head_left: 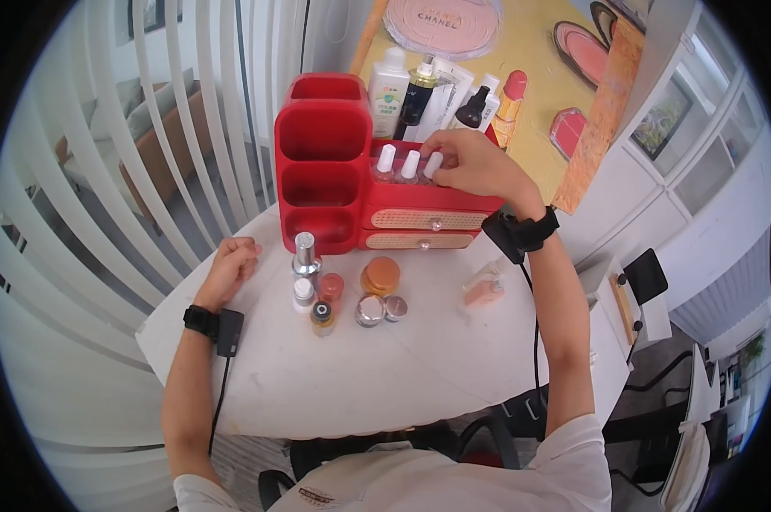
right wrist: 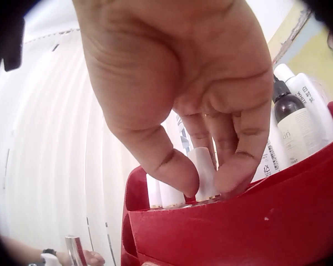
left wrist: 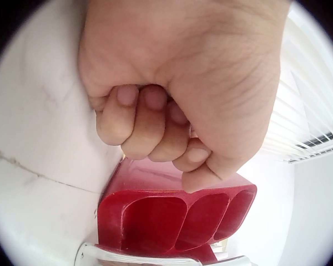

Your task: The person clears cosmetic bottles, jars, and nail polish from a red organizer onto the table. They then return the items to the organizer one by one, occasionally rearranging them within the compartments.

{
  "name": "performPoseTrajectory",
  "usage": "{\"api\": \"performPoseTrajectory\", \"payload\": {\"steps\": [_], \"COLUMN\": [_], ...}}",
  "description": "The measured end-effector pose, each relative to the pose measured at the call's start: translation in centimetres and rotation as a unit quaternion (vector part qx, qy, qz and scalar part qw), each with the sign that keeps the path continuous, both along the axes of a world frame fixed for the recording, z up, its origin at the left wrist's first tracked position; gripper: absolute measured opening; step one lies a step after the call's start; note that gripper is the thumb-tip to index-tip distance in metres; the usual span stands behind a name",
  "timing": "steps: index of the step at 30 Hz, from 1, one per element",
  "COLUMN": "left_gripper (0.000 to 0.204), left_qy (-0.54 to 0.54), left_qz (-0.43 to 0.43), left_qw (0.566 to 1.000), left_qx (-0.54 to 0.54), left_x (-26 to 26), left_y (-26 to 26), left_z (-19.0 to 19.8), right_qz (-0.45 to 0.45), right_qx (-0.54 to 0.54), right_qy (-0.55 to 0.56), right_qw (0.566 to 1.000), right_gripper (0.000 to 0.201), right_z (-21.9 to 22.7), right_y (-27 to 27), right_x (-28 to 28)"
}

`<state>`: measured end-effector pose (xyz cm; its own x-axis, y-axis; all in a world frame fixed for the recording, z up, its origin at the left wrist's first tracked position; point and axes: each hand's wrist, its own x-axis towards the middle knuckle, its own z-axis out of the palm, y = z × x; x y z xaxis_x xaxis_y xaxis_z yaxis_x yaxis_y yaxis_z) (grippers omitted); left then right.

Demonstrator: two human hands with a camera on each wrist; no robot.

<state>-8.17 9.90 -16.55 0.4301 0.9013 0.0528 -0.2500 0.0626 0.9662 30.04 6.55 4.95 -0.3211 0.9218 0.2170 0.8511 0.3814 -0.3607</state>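
Observation:
My right hand (head_left: 479,166) is over the front compartment of a red cosmetics organizer (head_left: 432,198). Thumb and forefinger pinch the white cap of a nail polish bottle (right wrist: 202,172), whose lower part is hidden behind the red wall. To its left, two similar white-capped bottles stand in a row, one nail polish bottle (head_left: 409,166) in the middle and another (head_left: 384,164) at the end. My left hand (head_left: 232,264) rests on the white table left of the organizer, its fingers curled into the palm around nothing, as the left wrist view shows.
Taller bottles, including a white bottle (head_left: 389,94) and a black-pump bottle (head_left: 471,111), fill the organizer's back section. On the table (head_left: 385,375) stand a silver-capped bottle (head_left: 305,256), several small bottles, an orange jar (head_left: 382,275), silver-lidded jars (head_left: 370,311) and a pink bottle (head_left: 485,290).

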Motion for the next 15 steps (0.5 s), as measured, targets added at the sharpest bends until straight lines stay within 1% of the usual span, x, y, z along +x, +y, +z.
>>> {"api": "performPoseTrajectory", "payload": {"steps": [3,7,9,10,12,13,15], "left_gripper": [0.038,0.038,0.038,0.037,0.037,0.037,0.036], "left_qy": [-0.006,-0.005,0.001,-0.002,-0.003,-0.005,-0.004], "left_qz": [0.006,0.004,0.007,0.005,0.003,0.002,0.000], "left_qw": [1.000,1.000,1.000,1.000,1.000,1.000,1.000], "left_qx": [0.000,-0.001,0.002,-0.002,-0.006,-0.006,-0.006], "left_x": [0.0,0.1,0.1,0.1,0.0,0.0,0.0], "left_y": [0.0,0.0,0.0,0.0,0.0,0.1,0.2], "left_z": [-0.1,-0.1,0.0,0.0,0.0,-0.1,-0.3], "right_qz": [0.025,0.030,0.064,0.064,0.092,0.092,0.103], "right_qx": [-0.020,-0.027,0.034,0.034,0.015,0.016,-0.014], "right_qy": [0.005,-0.010,0.016,0.016,0.035,0.037,0.077], "right_qw": [0.999,0.999,0.997,0.997,0.995,0.995,0.992], "right_gripper": [0.033,0.035,0.038,0.038,0.043,0.043,0.055], "right_z": [-0.1,-0.2,-0.5,-0.4,-0.1,-0.4,-1.3], "right_y": [0.3,0.2,0.2,0.1,0.1,0.6,1.7], "right_x": [0.4,0.6,0.7,0.5,-0.5,-0.8,-1.5]}}
